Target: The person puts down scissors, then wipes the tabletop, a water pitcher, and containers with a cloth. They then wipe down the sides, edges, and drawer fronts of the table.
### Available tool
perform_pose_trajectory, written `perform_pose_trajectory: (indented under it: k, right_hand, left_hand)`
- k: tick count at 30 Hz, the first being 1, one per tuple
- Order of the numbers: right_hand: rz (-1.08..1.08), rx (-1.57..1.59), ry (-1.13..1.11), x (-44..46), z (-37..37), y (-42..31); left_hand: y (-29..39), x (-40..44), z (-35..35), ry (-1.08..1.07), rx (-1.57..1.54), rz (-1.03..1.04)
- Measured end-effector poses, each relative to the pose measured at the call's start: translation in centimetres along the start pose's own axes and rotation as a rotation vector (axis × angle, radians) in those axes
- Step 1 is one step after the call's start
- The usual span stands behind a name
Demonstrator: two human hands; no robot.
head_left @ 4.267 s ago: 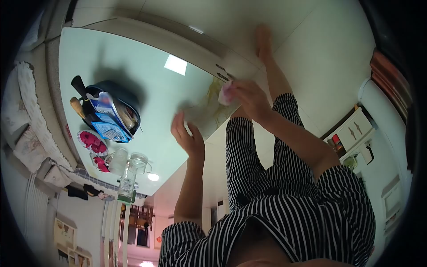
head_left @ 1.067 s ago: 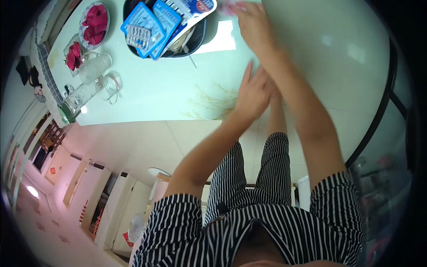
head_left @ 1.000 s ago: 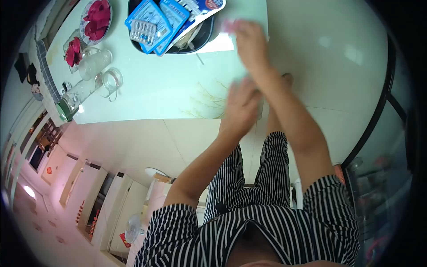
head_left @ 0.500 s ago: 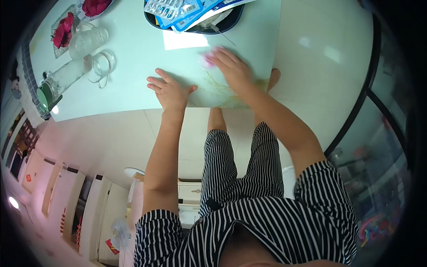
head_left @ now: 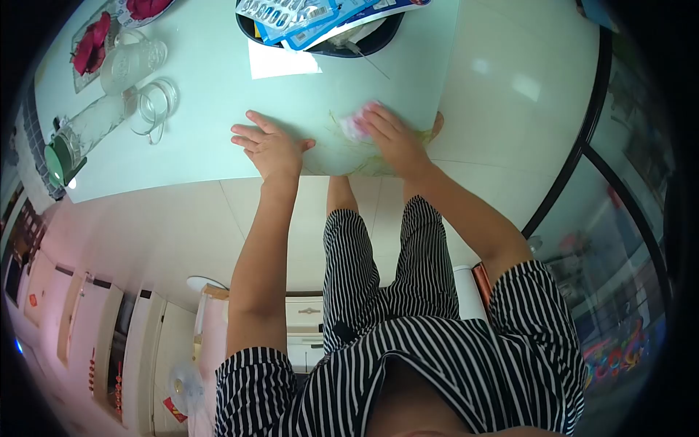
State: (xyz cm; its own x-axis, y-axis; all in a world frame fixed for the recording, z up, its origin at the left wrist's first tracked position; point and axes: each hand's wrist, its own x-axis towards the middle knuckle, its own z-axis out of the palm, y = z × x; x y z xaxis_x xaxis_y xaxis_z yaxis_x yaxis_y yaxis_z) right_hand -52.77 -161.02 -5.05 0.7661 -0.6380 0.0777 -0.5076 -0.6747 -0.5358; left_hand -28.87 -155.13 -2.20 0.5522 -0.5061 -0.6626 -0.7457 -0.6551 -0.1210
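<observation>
On the pale table [head_left: 211,156], my left hand [head_left: 271,149] lies palm down near the front edge with its fingers spread, holding nothing. My right hand [head_left: 393,138] presses a crumpled pink and white cloth [head_left: 354,125] against the tabletop, its fingers closed over the far side. Part of the cloth is hidden under those fingers. Yellow-green printed lines show on the table around it. Beyond the hands, a dark basket [head_left: 371,45] holds blister packs [head_left: 271,13] and blue packets [head_left: 306,33].
To the left stand a glass mug [head_left: 151,109], a frosted glass [head_left: 135,65] and a clear jug with a green lid [head_left: 60,162]. Red flower-like pieces [head_left: 91,45] lie in a glass dish at the far left. A white sheet [head_left: 280,64] lies before the basket.
My right hand and the cloth have slid nearer to me and a little to the right across the table. My left hand stays spread in place. The whole view has shifted slightly.
</observation>
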Motion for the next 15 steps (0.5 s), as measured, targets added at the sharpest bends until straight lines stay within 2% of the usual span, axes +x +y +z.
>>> perform_pose_trajectory:
  k: [2,4,6,8,11,12,14,15]
  right_hand:
    - [-0.045,-0.032,-0.074,-1.1,-0.3,-0.3]
    - [0.067,-0.106,-0.094,2.0,0.5,-2.7]
    - [0.146,0.061,-0.038,7.9,1.7,-4.1]
    - [0.094,0.028,0.055,12.4,4.0,-4.5]
    - [0.064,0.067,0.052,11.6,4.2,-4.0]
    - [0.014,-0.016,-0.017,9.6,2.4,-3.7]
    - [0.077,0.061,-0.057,2.8,2.6,-1.6]
    - [0.056,0.005,-0.116,0.1,0.3,0.2]
  left_hand:
    - [0.2,-0.1,-0.1,-0.033,0.048,-0.031]
    - [0.2,0.0,-0.1,-0.043,0.045,-0.035]
    - [0.2,0.1,-0.2,-0.044,0.048,-0.045]
    - [0.1,-0.1,-0.1,-0.039,0.034,-0.031]
    - [-0.1,-0.2,-0.1,-0.020,0.020,-0.016]
    - [0.0,-0.2,-0.2,-0.018,0.021,-0.016]
    - [0.5,0.0,-0.7,-0.100,0.059,-0.091]
    - [0.6,0.0,-0.8,-0.101,0.055,-0.089]
